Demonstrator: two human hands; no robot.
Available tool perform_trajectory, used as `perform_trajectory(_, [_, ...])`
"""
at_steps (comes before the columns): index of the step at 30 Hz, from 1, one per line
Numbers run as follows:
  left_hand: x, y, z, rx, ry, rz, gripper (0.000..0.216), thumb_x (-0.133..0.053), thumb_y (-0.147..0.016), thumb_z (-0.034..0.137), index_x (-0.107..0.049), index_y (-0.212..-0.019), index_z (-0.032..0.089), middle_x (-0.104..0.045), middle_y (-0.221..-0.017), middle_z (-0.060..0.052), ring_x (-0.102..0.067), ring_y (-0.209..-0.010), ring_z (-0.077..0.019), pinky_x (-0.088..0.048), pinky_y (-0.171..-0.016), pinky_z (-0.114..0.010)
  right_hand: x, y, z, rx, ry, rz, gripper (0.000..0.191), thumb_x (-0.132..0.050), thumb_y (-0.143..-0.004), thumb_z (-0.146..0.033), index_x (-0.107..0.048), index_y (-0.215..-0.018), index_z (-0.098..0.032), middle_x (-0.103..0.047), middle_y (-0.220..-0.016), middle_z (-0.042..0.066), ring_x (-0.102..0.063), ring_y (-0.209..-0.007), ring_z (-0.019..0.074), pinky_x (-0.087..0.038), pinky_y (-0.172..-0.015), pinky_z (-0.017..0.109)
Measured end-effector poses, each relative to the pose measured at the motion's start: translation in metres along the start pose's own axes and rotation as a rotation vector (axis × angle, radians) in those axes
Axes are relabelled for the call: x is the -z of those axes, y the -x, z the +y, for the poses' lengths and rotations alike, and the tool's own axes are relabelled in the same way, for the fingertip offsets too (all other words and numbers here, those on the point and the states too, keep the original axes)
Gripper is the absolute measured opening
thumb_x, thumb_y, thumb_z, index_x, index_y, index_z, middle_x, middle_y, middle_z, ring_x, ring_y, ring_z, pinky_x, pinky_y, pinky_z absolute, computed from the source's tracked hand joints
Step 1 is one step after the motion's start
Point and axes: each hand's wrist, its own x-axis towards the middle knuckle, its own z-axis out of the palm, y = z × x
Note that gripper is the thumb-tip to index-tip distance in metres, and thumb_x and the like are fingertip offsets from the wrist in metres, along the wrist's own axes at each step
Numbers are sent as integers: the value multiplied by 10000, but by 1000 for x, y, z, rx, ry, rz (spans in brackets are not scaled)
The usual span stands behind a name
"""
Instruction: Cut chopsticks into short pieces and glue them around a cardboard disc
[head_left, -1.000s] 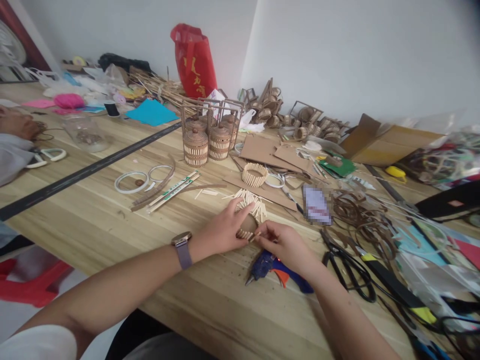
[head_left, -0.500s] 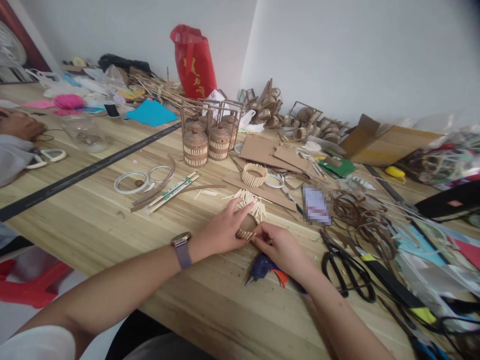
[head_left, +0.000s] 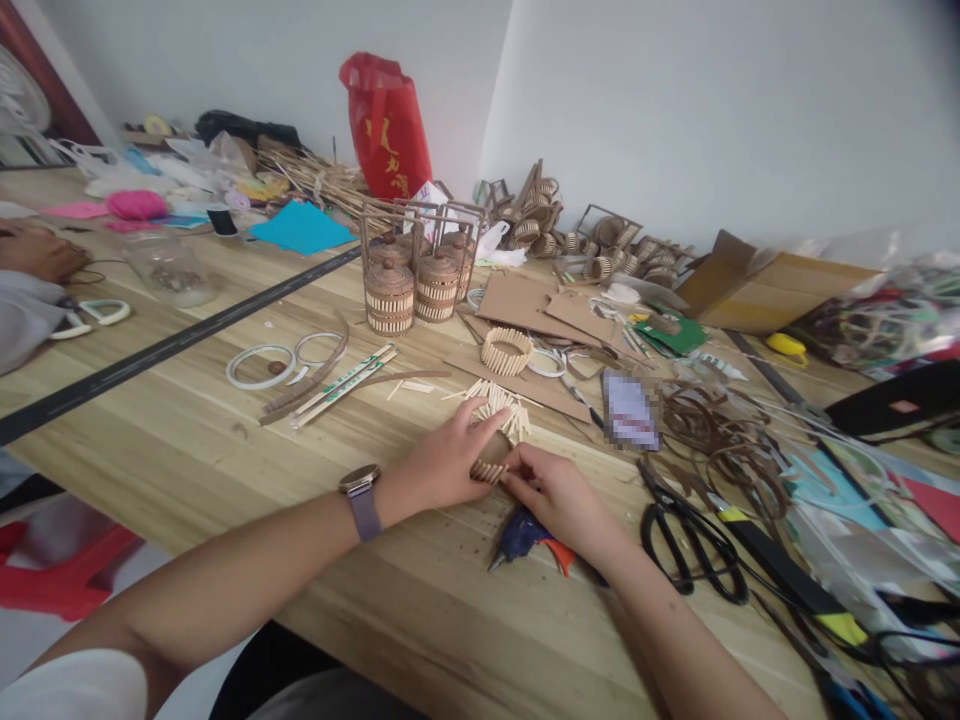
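My left hand is curled around the left side of a small ring of short wooden sticks, its thumb at the near side and fingers at the far side. At the ring's near right edge, my right hand pinches a short wooden stick, mostly covered by the fingertips. A pile of loose short sticks lies just beyond the ring. Below my right hand rests a blue glue gun with an orange trigger, partly hidden by that hand. Another stick ring stands farther back on cardboard.
Lidded miniature baskets with tall handles stand at the back. Black-handled scissors and a yellow-black cutter lie right. Brown strips are heaped beyond them. Tape rings lie left; another person's hand rests far left.
Almost nothing differs. Both hands keep their hold at the ring, and the view has shifted very slightly.
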Motion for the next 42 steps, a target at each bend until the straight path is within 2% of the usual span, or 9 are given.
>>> perform_trajectory(8, [-3,0,0,-7,1,16,960,-770,-678,188,-202,-1444,295,-253,-1451,-162,-392,-1320,-371,-460,-981,-517,-1,-1,2,-7,12,-4,115,-512,-859,-174,-569,-760,-191,-631,-699,10,-544,-624,157,-387,-589,244])
perform_trajectory(18, [-13,-2,2,42,-21,69,874,-727,-714,183,-230,-1431,245,-271,-1438,-177,-346,-1349,-380,-412,-1029,-532,-1,-2,2,-5,5,-6,117,-516,-854,-163,-560,-751,-194,-631,-698,7,-552,-626,157,-392,-590,243])
perform_trajectory(26, [-10,-2,8,111,9,72,835,-699,-737,194,-239,-1432,243,-285,-1423,-173,-410,-1300,-364,-455,-985,-505,0,-2,-1,5,31,-5,97,-519,-839,-154,-557,-761,-197,-617,-702,2,-548,-632,154,-398,-594,250])
perform_trajectory(28, [-11,-2,7,103,17,77,831,-707,-747,231,-239,-1433,244,-284,-1418,-172,-401,-1305,-368,-450,-990,-510,3,-2,-2,2,18,-2,30,-548,-828,-180,-573,-832,-196,-607,-707,-5,-544,-627,153,-403,-590,252])
perform_trajectory(30, [-11,-1,5,98,21,80,855,-728,-738,251,-234,-1436,255,-279,-1420,-168,-396,-1306,-373,-449,-990,-519,10,-1,-3,-8,0,22,51,-573,-832,-236,-570,-866,-199,-600,-709,-10,-537,-623,150,-407,-585,252])
perform_trajectory(33, [-11,0,5,112,26,74,903,-750,-707,208,-228,-1441,273,-249,-1442,-162,-387,-1314,-368,-446,-998,-521,25,6,-1,-48,58,46,169,-544,-865,-315,-536,-735,-207,-569,-645,-18,-495,-580,139,-373,-545,249])
perform_trajectory(37, [-10,1,8,142,46,70,878,-738,-703,172,-260,-1437,237,-260,-1418,-167,-380,-1317,-352,-441,-1013,-504,47,26,10,-149,123,-105,264,-562,-851,-376,-502,-653,-212,-523,-580,-30,-446,-536,129,-313,-489,237])
perform_trajectory(40, [-11,1,8,144,68,76,875,-744,-694,162,-279,-1433,228,-282,-1386,-163,-366,-1321,-346,-419,-1036,-506,52,43,20,-244,49,-265,198,-632,-784,-352,-514,-705,-214,-530,-616,-29,-469,-568,138,-350,-513,233])
perform_trajectory(42, [-13,1,7,145,80,83,882,-745,-690,154,-278,-1431,248,-282,-1381,-150,-371,-1317,-336,-421,-1036,-501,49,51,25,-286,17,-307,182,-676,-726,-311,-526,-759,-215,-549,-665,-20,-496,-612,153,-381,-544,239])
